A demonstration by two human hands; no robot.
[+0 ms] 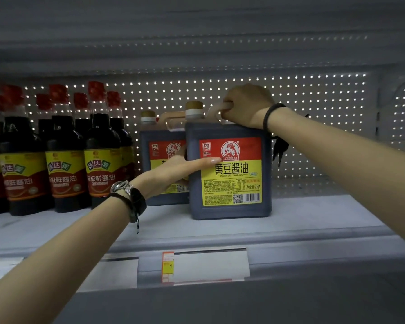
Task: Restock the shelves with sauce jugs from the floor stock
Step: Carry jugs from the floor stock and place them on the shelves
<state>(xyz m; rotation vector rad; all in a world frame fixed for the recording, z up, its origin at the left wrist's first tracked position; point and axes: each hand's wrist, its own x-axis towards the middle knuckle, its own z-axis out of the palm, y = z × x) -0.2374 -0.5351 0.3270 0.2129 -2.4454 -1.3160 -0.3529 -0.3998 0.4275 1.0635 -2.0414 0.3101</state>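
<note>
Landmark: the front jug [229, 178], dark sauce in a square body with a red and yellow label, upright on the shelf [313, 211].
Jugs: two. The second jug [160, 136] stands just behind and to the left of the front jug, partly hidden by it.
Jug caps: two, tan with a white collar, one on each jug.
Bottles: at least six red-capped dark bottles [66, 160] to the left of the front jug, beyond the second jug. Three in the front row show full labels, and a fourth is cut off by the picture's edge.
Right hand [246, 106]: on top of the front jug, fingers curled round its pale handle [216, 111].
Left hand [180, 164]: against the front jug's left front corner, one finger lying straight across the label's left edge. It grips nothing.
Wristbands: a dark band [270, 118] on the right wrist; a silvery bracelet and a dark band [126, 195] on the left wrist.
Price tag [168, 267]: one, orange and yellow, on the shelf's front rail below the front jug.
Back panel [313, 101]: perforated, directly behind the front jug.
</note>
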